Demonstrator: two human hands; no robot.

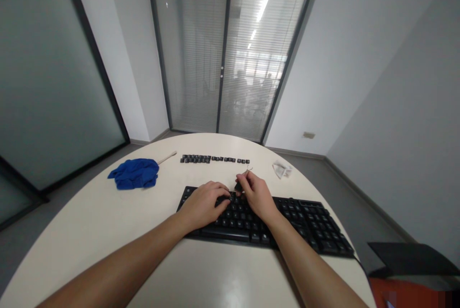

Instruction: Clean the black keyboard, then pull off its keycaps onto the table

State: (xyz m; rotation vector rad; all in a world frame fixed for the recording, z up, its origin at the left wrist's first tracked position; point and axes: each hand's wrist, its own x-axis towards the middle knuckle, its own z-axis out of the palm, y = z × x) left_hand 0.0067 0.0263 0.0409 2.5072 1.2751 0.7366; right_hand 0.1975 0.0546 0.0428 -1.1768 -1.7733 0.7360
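A black keyboard (302,222) lies on the round cream table (230,274). My left hand (206,202) rests over its left half, fingers curled and apart near the upper keys, with no object visible in them. Beside it, my right hand (256,193) pinches a small tool with a black body (238,186) and thin wire ends (249,168) that point up and away. The tool is just above the keyboard's top edge. Several loose black keycaps (196,159) lie in a row beyond the keyboard, split into groups.
A crumpled blue cloth (136,174) and a thin light-handled stick (167,157) are at the left. A crumpled white wrapper (282,169) lies at the right. The cable (360,265) leaves the keyboard's right end. A black and red chair (413,257) stands beyond the table edge.
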